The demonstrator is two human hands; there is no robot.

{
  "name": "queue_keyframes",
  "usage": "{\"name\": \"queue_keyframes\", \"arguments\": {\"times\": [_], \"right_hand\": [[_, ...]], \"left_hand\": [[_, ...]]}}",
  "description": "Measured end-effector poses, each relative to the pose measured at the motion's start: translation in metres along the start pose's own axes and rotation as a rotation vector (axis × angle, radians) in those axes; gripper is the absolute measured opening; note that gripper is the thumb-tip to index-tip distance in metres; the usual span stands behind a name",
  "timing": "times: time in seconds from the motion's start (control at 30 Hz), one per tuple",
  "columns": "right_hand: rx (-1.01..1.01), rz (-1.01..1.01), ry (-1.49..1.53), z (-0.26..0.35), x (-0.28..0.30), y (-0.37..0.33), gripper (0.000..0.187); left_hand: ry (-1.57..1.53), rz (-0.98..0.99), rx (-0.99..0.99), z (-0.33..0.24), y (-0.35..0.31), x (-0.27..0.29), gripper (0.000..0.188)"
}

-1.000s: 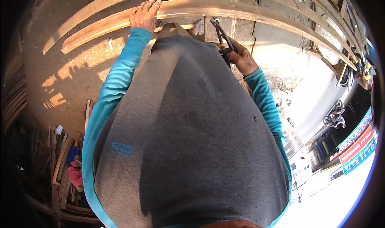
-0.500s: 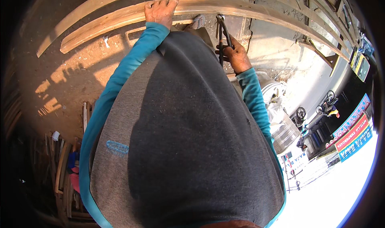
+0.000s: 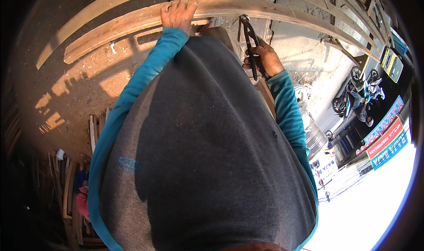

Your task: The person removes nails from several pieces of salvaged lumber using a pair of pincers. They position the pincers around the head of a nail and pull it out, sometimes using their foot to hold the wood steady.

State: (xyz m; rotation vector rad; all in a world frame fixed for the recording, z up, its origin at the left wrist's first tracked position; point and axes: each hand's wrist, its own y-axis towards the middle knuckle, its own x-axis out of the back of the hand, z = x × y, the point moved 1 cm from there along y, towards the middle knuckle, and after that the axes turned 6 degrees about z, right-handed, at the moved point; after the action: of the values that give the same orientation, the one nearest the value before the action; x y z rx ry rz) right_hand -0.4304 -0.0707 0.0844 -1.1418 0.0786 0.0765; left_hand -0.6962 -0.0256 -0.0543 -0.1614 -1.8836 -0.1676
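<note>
Across the top runs a long wooden plank (image 3: 247, 7), curved by the lens. My left hand (image 3: 179, 14) lies over it left of the middle, its fingers curled across the far edge and the thumb hidden. To the right, my right hand (image 3: 267, 60) holds a pair of metal pincers (image 3: 250, 36) by the dark handles. The pincers' rounded head is up at the plank's near edge; whether the jaws bite on anything is too small to tell. Both my forearms wear teal sleeves.
More planks (image 3: 88, 14) lie beyond, with stacked timber (image 3: 353, 1) at top right. Brown ground (image 3: 75, 83) is left, pale concrete (image 3: 296, 43) right. Wood pieces (image 3: 66, 184) and part of another person (image 3: 81, 198) show lower left. Motorcycles (image 3: 357, 92) stand or pass on the road.
My right hand has shifted slightly right, and the pincers' handles have swung right with it. My left hand stays on the plank. A motorcycle with a rider has come into view on the road.
</note>
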Motion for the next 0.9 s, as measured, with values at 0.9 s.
{"name": "queue_keyframes", "arguments": {"times": [0.9], "right_hand": [[-0.058, 0.226, -0.816, 0.071, 0.29, 0.026, 0.053]], "left_hand": [[0.019, 0.605, 0.091, 0.009, 0.051, 0.038, 0.06]]}}
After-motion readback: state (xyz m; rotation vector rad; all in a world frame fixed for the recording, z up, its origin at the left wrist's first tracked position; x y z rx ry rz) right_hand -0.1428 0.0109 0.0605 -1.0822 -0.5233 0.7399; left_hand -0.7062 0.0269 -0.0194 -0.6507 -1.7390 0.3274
